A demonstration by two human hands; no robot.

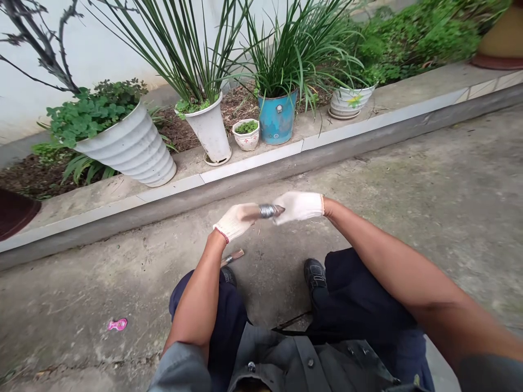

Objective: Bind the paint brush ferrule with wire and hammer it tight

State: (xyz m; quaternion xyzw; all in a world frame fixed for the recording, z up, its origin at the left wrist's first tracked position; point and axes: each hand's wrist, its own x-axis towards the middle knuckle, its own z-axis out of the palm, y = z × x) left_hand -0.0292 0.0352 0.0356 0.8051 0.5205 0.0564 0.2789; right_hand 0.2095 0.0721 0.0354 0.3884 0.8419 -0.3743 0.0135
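In a white knit glove, my left hand (236, 220) is closed round a brownish wooden stick (250, 212). Silvery wire (267, 210) is wound in tight coils near the stick's far end, which tapers to a dark tip. My right hand (300, 207), gloved as well, is closed beside that tip, its fingers pressed together. Motion blur hides what the right fingers hold, if anything. On the concrete below my left wrist lies a short wooden piece (232, 257), partly behind my forearm, of a kind I cannot make out.
A low ledge (253, 167) runs across in front of me. On it stand a ribbed white pot (131, 144), a tall white pot (208, 130), a small patterned pot (247, 140) and a blue bucket (278, 120) with plants. A pink tag-like scrap (117, 324) lies on the ground at left.
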